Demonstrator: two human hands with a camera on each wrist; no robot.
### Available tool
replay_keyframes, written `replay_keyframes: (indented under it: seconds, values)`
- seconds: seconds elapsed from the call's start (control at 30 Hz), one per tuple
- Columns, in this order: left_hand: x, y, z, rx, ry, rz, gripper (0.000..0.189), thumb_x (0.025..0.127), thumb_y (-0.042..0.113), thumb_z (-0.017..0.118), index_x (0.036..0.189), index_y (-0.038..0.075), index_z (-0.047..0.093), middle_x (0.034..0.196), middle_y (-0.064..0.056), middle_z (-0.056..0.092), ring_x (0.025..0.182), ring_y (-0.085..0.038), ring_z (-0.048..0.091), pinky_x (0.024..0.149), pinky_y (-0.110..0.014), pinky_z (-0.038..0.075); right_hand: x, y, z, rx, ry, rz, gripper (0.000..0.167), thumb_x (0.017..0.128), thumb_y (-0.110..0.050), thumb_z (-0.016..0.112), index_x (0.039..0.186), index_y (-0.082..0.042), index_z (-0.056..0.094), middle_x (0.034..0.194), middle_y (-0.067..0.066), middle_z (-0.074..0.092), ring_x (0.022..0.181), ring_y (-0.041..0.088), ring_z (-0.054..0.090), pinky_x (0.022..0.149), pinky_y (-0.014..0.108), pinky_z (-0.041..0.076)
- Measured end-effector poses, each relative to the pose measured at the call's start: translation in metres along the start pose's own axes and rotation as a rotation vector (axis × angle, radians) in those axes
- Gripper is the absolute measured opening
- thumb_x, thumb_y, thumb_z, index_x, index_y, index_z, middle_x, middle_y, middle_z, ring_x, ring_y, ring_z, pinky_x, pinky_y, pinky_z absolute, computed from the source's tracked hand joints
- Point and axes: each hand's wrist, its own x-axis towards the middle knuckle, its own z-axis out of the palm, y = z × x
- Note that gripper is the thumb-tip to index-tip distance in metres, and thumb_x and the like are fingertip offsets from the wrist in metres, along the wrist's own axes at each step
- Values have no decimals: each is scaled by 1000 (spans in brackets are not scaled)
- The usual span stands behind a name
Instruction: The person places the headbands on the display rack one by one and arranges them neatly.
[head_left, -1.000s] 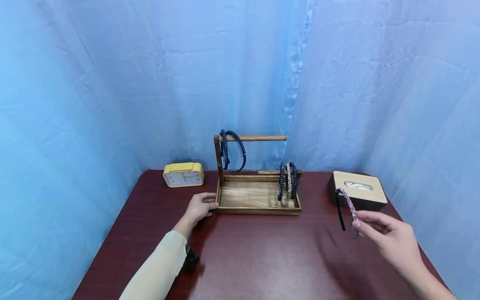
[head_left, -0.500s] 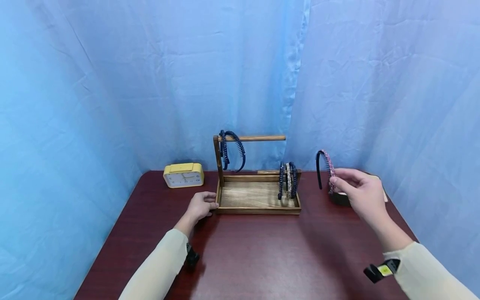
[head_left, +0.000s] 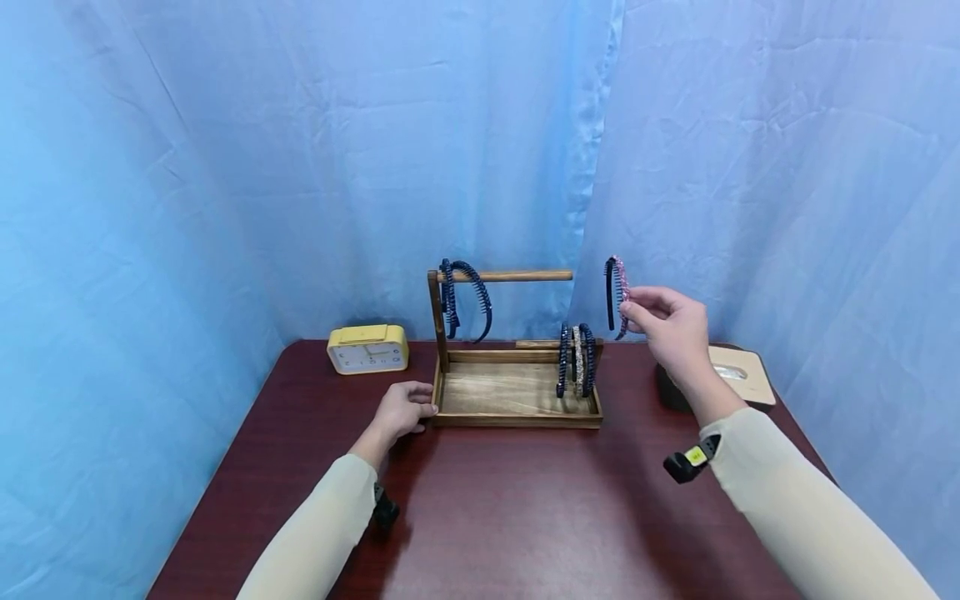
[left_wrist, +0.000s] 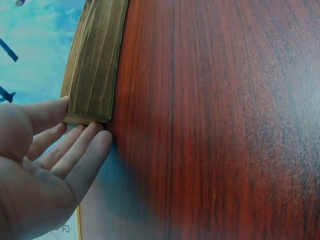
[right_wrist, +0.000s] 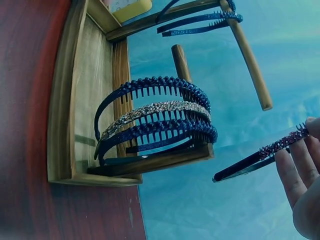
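Note:
My right hand (head_left: 671,325) pinches a pink sparkly headband (head_left: 624,287) with comb teeth and a dark inner side. It is in the air right of the wooden headband stand's upper bar (head_left: 528,276), apart from it. In the right wrist view, one dark end of this headband (right_wrist: 237,167) points toward the stand. My left hand (head_left: 400,411) touches the left end of the stand's tray (head_left: 517,422); its fingertips (left_wrist: 102,139) lie against the end and the thumb at the upper edge. Dark blue headbands (head_left: 480,292) hang at the upper bar's left end.
On the lower bar hang two dark blue beaded headbands (right_wrist: 165,82) with a silver one (right_wrist: 165,106) between them. A yellow alarm clock (head_left: 367,350) stands left of the tray. A tissue box (head_left: 738,379) is to the right. Blue curtains (head_left: 360,167) surround the table (head_left: 510,517).
My right hand has carried the pink headband up and to the left, from in front of the tissue box to near the upper bar's tip. The left hand has not moved.

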Motion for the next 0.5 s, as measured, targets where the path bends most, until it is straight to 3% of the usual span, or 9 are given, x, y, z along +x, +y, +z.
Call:
replay_keyframes:
  seconds: [0.33,0.5]
  values:
    - [1,-1,-1,-11,-6,-12,46,95,1,71,139,4,61,134,-22,65,113,-32,68,72,-42,63,24,-7,34,5,-33,22,32,94,-17,77,120,1,73,102,2,75,83,1,71,76,26,62]
    - [3,-1,-2,-25,-6,-20,45,95,1,72,138,4,62,133,-21,66,111,-31,69,72,-42,63,28,-13,56,48,-68,57,31,94,-14,77,120,2,72,101,2,74,85,4,72,78,29,63]
